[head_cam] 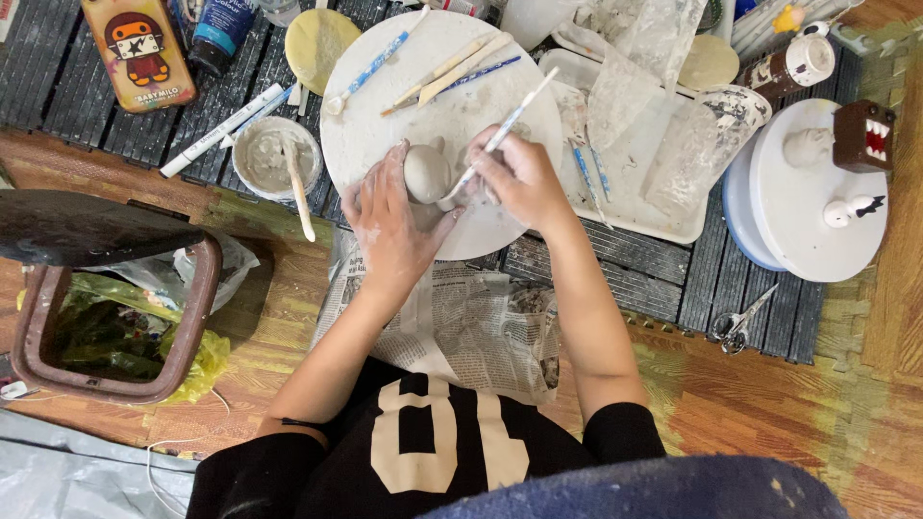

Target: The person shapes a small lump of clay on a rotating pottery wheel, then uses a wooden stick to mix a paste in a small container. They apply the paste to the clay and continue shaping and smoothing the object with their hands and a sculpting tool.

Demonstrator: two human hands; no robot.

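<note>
The left hand cups the small clay figure on the round white board, fingers spread; the right hand pinches a thin brush against it. Pressing too hard could dent the soft clay

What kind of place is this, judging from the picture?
Probably a home craft corner for clay modelling: a clay figure on a round white board, modelling tools, a cup of slip, and newspaper covering the floor.
</note>
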